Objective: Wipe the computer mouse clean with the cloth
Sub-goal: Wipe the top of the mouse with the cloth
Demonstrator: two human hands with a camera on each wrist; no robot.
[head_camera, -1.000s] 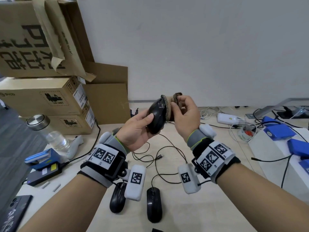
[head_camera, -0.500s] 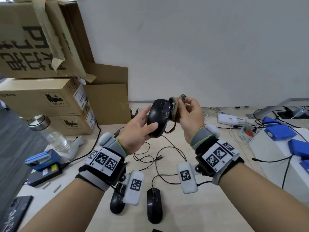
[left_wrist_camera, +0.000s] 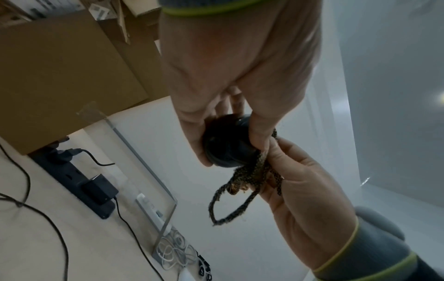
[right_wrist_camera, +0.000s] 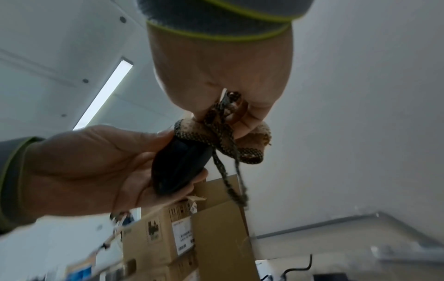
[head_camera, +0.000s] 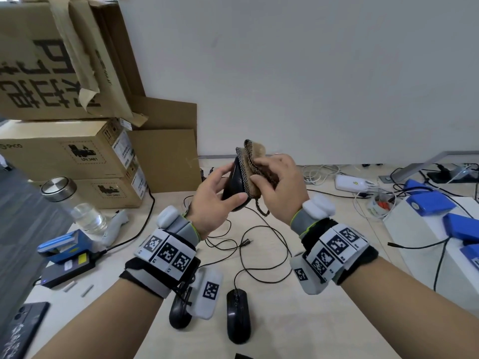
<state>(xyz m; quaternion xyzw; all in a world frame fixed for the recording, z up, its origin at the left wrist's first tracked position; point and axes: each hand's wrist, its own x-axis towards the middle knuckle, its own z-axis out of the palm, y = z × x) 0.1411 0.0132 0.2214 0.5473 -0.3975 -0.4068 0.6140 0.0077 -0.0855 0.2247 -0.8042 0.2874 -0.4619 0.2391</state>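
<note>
I hold a black computer mouse [head_camera: 233,186] [left_wrist_camera: 227,150] [right_wrist_camera: 179,167] up in the air above the table, gripped on edge by my left hand [head_camera: 220,193] with thumb below and fingers behind. My right hand [head_camera: 274,182] grips a folded brown cloth [head_camera: 255,161] [right_wrist_camera: 216,136] with a speckled braided edge and presses it against the mouse's right face. A loop of the cloth's cord [left_wrist_camera: 230,205] hangs below the two hands. Most of the mouse's wiped face is hidden behind the cloth.
Two more black mice [head_camera: 238,314] [head_camera: 178,314] lie on the table [head_camera: 311,320] near me, with loose black cables [head_camera: 259,244] beyond. Cardboard boxes [head_camera: 67,151] stack at the left, with a glass bottle [head_camera: 75,203] in front. Blue packs [head_camera: 430,200] lie at the right.
The cloth has slid over the mouse, now covering more of its face. Both hands have shifted slightly while keeping their holds.
</note>
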